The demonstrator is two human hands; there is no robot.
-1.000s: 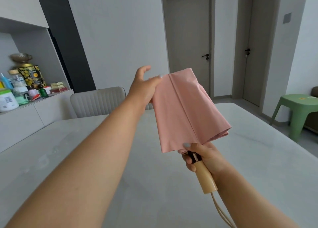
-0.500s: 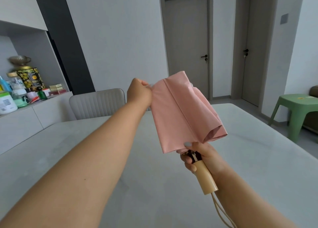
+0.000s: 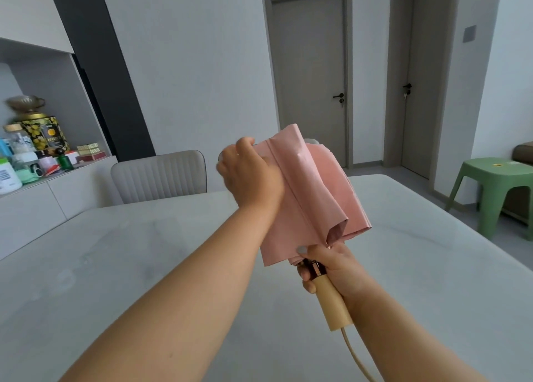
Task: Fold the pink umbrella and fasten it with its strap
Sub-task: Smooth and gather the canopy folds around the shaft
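Observation:
The pink umbrella is collapsed and held up over the table, its canopy hanging in loose flat pleats. My right hand is shut around the top of its pale wooden handle, from which a cream cord hangs down. My left hand lies on the left side of the canopy, fingers wrapped over a fabric panel and pressing it toward the shaft. The strap is not visible.
A pale marble-look table lies under both arms. A grey padded chair stands at its far side. A sideboard with jars and tins is at the left, a green plastic stool at the right.
My left hand has gone from pinching the canopy's upper left edge to lying over the fabric, carrying that panel rightward across the shaft. The canopy is narrower. My right hand stays on the handle.

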